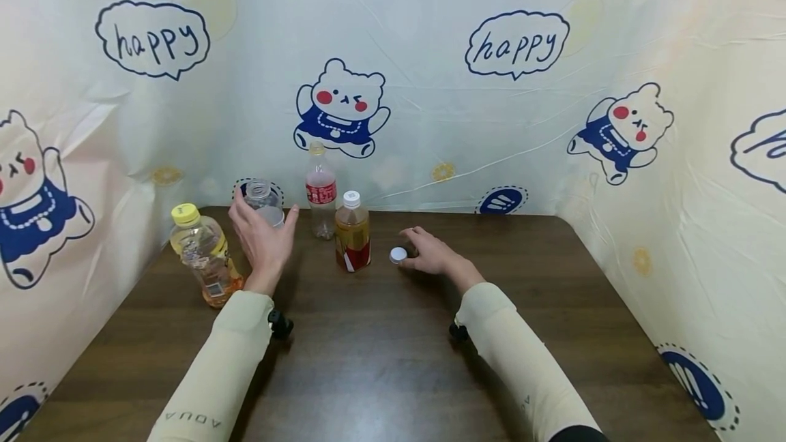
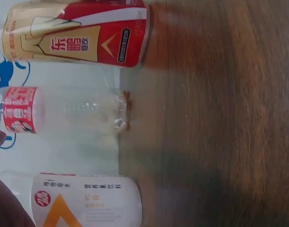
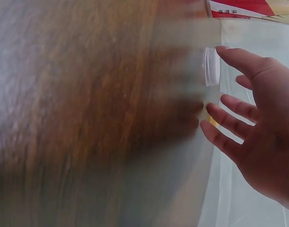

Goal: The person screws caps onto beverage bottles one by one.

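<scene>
A clear bottle with no cap (image 1: 259, 189) stands at the back left of the table; the left wrist view shows its white label (image 2: 88, 203) with an orange mark. My left hand (image 1: 264, 241) is around its near side, fingers at its left, thumb stretched out at its right and apart from it. A white cap (image 1: 398, 255) lies on the table, also in the right wrist view (image 3: 211, 67). My right hand (image 1: 432, 254) is just right of it, fingers spread. The thumb (image 3: 241, 61) is at the cap's edge; whether it touches I cannot tell.
Between the hands stand a pink-labelled clear bottle (image 1: 321, 194) and a white-capped bottle with a gold and red label (image 1: 353, 234). A yellow-capped bottle (image 1: 205, 254) stands left of my left hand. A printed curtain (image 1: 424, 121) hangs behind the table (image 1: 381, 360).
</scene>
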Demonstrator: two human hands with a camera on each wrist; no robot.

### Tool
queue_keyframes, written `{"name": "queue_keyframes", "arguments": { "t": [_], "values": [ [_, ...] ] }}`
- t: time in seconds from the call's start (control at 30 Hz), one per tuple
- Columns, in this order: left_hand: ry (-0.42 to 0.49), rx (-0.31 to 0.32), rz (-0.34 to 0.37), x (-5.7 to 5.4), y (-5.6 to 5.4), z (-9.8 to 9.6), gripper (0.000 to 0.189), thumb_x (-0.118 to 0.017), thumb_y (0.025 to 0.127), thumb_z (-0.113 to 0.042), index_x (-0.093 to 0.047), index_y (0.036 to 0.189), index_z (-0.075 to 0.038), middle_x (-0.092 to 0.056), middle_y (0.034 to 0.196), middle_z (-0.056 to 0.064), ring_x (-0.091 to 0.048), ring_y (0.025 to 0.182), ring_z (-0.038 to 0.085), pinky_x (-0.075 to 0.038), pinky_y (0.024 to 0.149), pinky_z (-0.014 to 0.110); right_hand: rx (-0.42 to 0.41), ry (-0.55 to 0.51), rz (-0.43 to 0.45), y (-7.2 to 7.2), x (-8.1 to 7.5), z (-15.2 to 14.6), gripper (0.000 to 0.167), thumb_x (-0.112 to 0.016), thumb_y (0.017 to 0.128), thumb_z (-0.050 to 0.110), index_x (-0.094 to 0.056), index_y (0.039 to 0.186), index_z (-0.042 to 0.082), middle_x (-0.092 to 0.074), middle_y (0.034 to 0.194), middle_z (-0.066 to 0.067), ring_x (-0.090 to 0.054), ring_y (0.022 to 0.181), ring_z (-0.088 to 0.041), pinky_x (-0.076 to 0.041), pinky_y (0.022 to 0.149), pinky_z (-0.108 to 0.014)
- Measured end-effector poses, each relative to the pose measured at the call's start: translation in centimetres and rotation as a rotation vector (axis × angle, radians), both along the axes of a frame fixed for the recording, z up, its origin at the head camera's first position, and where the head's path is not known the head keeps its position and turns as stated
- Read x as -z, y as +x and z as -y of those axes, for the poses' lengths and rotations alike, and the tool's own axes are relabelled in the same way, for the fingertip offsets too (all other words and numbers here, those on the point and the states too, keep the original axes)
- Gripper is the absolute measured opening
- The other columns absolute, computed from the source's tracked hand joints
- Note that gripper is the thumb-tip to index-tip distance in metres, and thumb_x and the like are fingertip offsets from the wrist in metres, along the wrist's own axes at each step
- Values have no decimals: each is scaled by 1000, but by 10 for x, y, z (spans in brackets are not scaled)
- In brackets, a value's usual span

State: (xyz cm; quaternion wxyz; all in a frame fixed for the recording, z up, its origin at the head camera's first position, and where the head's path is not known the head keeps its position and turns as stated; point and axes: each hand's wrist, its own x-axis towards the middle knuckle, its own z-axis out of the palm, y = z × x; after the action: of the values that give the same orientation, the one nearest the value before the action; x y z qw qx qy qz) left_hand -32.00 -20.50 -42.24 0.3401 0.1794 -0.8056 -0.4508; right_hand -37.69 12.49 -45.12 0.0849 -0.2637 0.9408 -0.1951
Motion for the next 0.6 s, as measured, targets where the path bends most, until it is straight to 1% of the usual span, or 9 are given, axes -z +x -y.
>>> {"name": "queue_keyframes", "arguments": {
  "t": [0.07,0.17,0.3,0.43,0.6],
  "values": [
    [22,-1,13,1,-3,3,107,-76,88,-50,-6,164,-27,-16,165,11,-25,151,30,-28,121,53,-2,-4,13,0,1,1,64,-73,96,31,-47,150,9,-49,146,-12,-52,131,-27,-44,109,-52],
    [47,7,25,2,-6,7,104,-75,88,-52,-8,164,-27,-17,165,11,-29,149,31,-29,120,52,-15,-4,13,1,2,3,60,-73,96,30,-49,148,10,-51,142,-12,-54,126,-27,-45,109,-50],
    [60,23,47,4,-8,11,101,-74,88,-53,-11,163,-26,-23,162,15,-35,145,35,-33,117,55,-36,27,-14,0,3,6,56,-71,97,31,-54,147,13,-52,134,-11,-56,116,-25,-49,103,-48],
    [59,34,76,7,-9,16,93,-73,91,-47,-17,162,-24,-32,156,19,-40,140,38,-34,115,57,-72,68,-35,1,4,11,49,-68,99,33,-58,144,16,-53,133,-11,-58,114,-25,-51,99,-48],
    [32,61,51,9,-9,18,83,-73,94,-36,-24,159,-20,-40,149,21,-44,137,38,-35,114,56,-103,71,-78,3,3,13,34,-69,99,26,-66,131,14,-57,128,-11,-60,109,-26,-51,95,-48]
  ]
}}
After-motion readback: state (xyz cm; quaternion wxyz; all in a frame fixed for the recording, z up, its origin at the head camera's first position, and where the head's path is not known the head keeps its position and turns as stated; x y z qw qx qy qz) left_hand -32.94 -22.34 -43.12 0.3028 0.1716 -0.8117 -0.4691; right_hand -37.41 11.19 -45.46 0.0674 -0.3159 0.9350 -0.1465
